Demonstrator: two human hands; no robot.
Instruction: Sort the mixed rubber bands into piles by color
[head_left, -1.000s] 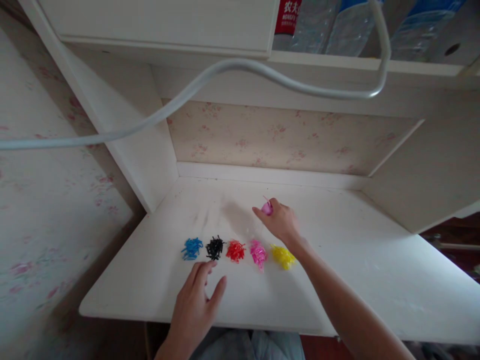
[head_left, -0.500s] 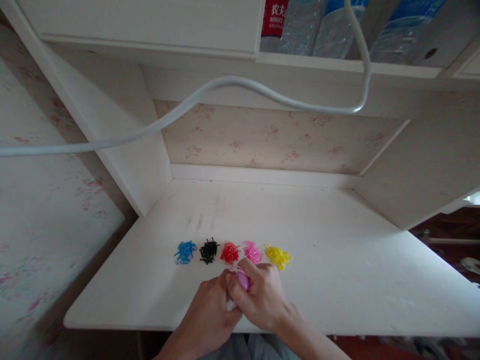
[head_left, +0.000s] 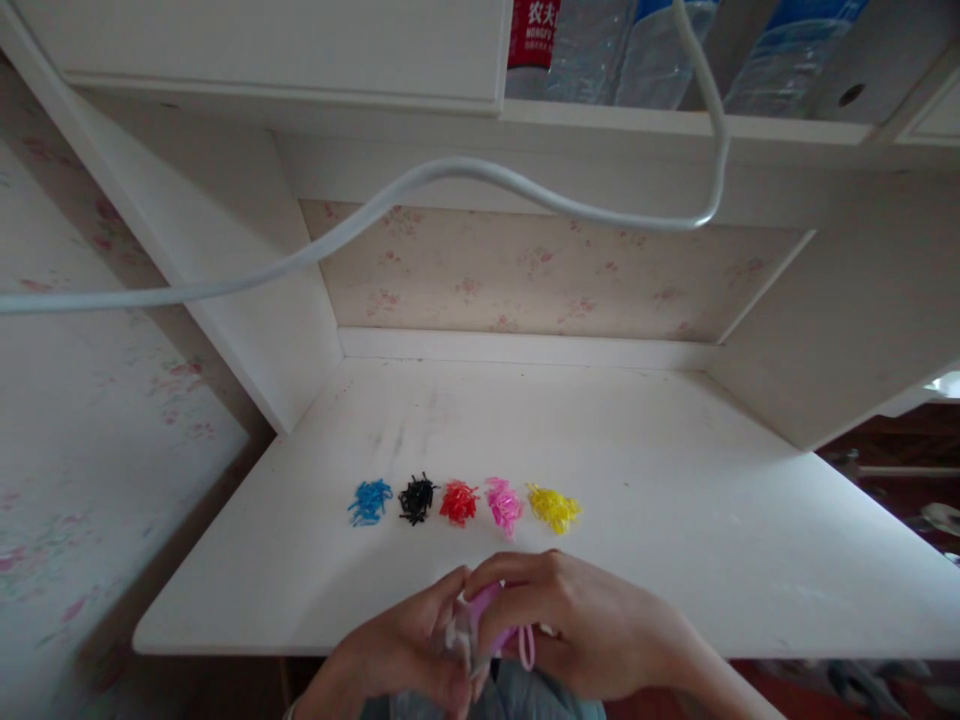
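Observation:
My left hand (head_left: 401,640) is closed around a small clear plastic container (head_left: 459,638) at the desk's front edge. From the right, the fingers of my right hand (head_left: 574,615) curl over its pink-purple lid (head_left: 484,603). A pink loop (head_left: 526,648) hangs out below the right fingers. My fingers partly hide the container, and I cannot tell whether lid and body are apart. Beyond my hands lies a row of small piles of short rubber bands: blue (head_left: 370,502), black (head_left: 417,499), red (head_left: 459,503), pink (head_left: 505,506) and yellow (head_left: 554,508).
The piles lie on a white desk (head_left: 637,560) with side panels and an overhead cabinet (head_left: 285,50). Plastic bottles (head_left: 667,55) stand on the upper shelf. A thick white cable (head_left: 465,165) crosses the view above the desk.
Both hands have moved down and nearer to my body with the container. My right hand has turned so its back faces up, and the pink loop now shows. The pink pile is fully uncovered.

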